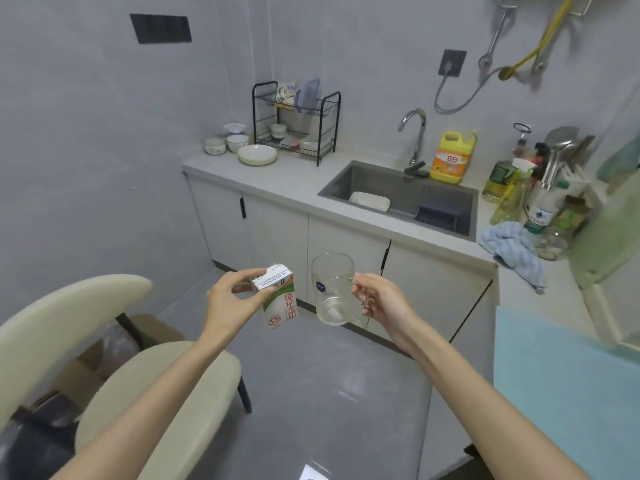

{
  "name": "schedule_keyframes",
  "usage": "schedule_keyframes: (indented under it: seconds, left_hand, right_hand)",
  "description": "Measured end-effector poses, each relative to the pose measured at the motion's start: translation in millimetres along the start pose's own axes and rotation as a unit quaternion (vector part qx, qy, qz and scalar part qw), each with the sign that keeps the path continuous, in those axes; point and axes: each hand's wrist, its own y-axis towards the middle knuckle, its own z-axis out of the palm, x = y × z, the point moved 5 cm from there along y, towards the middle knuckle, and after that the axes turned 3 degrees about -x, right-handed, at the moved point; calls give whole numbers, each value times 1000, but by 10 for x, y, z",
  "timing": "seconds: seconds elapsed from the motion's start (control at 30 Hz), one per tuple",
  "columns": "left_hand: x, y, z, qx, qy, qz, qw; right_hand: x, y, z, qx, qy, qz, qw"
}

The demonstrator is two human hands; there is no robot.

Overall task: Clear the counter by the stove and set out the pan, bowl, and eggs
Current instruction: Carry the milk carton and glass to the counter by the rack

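Observation:
My left hand (230, 303) pinches a small white, green and red milk carton (278, 299) by its top, holding it in the air over the floor. Right beside it, my right hand (377, 299) grips the handle of an empty clear glass mug (332, 289). Both are held in front of the white cabinets, well short of the grey counter (301, 174). Several white bowls (237, 142) and a shallow white plate (257, 154) stand at the counter's far left end. No pan, eggs or stove are in view.
A black dish rack (296, 123) stands behind the bowls. The sink (398, 199) holds a white tray and a dark box, with a yellow detergent jug (450, 157) behind. Bottles and a blue cloth (512, 251) crowd the right counter. A cream chair (104, 341) is at lower left.

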Motion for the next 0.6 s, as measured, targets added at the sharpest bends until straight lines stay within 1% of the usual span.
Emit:
schedule_keyframes:
  seconds: [0.3, 0.57, 0.6]
  left_hand:
    - [341, 1305, 133, -42, 8, -17, 999]
    - [835, 2932, 276, -53, 7, -31, 998]
    - [908, 3246, 272, -55, 3, -33, 998]
  right_hand:
    - [307, 1468, 340, 52, 14, 9, 998]
    - [609, 3140, 815, 77, -1, 13, 997]
    - [684, 3441, 913, 80, 0, 13, 997]
